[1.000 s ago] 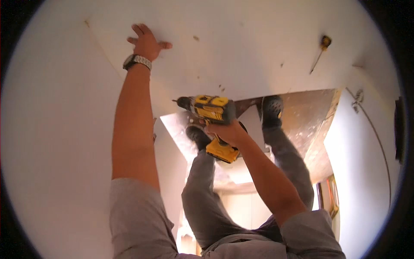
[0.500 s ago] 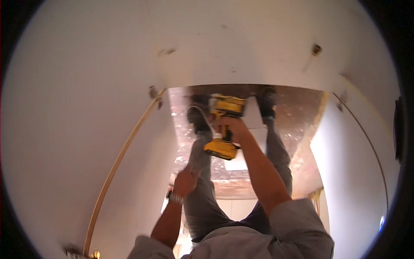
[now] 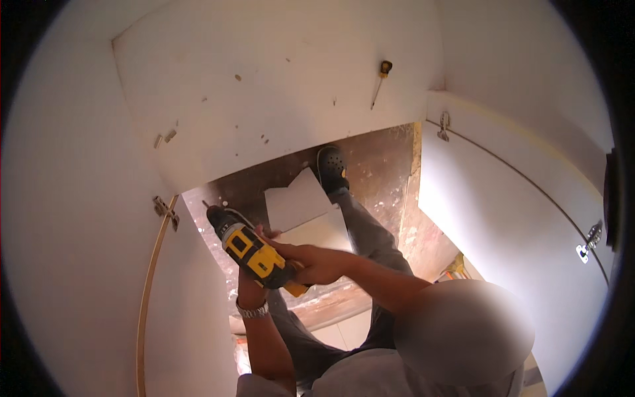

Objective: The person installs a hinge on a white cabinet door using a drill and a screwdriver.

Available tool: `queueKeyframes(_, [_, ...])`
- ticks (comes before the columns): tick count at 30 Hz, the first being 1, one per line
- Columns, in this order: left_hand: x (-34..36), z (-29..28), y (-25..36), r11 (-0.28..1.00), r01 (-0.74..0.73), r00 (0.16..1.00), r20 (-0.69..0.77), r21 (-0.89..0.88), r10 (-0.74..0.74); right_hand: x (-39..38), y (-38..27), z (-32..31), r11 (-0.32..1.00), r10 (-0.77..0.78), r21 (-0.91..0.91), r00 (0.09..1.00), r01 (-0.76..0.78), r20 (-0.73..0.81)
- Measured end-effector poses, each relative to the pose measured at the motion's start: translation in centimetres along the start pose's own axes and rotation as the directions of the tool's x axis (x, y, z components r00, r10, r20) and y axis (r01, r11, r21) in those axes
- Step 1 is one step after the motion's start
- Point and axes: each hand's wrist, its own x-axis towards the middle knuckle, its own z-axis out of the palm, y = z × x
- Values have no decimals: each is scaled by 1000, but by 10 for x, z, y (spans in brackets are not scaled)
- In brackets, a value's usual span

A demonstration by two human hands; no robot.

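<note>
A yellow and black cordless drill point(image 3: 254, 255) is gripped in my right hand point(image 3: 311, 263), its bit angled up and left. My left hand point(image 3: 251, 284), with a metal watch at the wrist, is raised behind the drill; its curled fingers are mostly hidden, and what they hold is unclear. A screwdriver point(image 3: 385, 68) with a yellow and black handle lies on the white board point(image 3: 317, 40) above the opening, among small loose bits point(image 3: 170, 135). Pale sheets point(image 3: 294, 202) lie beside my dark perforated shoe point(image 3: 333, 167).
White cabinet doors stand open at left point(image 3: 185, 298) and right point(image 3: 503, 238), with metal hinges point(image 3: 443, 126). Side walls point(image 3: 66, 198) enclose the space. A dusty, speckled dark surface point(image 3: 370, 159) shows through the opening. A blurred round patch covers the lower right.
My left hand has come down from the white board to behind the drill. The drill has swung left and lower, its bit pointing up-left. The view has shifted, showing both hinged doors.
</note>
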Motion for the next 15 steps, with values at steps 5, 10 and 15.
queueKeyframes(5, [18,-26,-31,883,-169,944,-186,439,273,81,44,-183,964,-220,-237,861,120,-458])
queueKeyframes(10, [44,5,-50,816,-137,932,-206,562,299,122,58,-363,895,-347,-370,129,-251,-929])
queueKeyframes(15, [23,-17,-33,800,51,931,-318,598,179,193,71,-299,804,-445,-461,134,-376,-886])
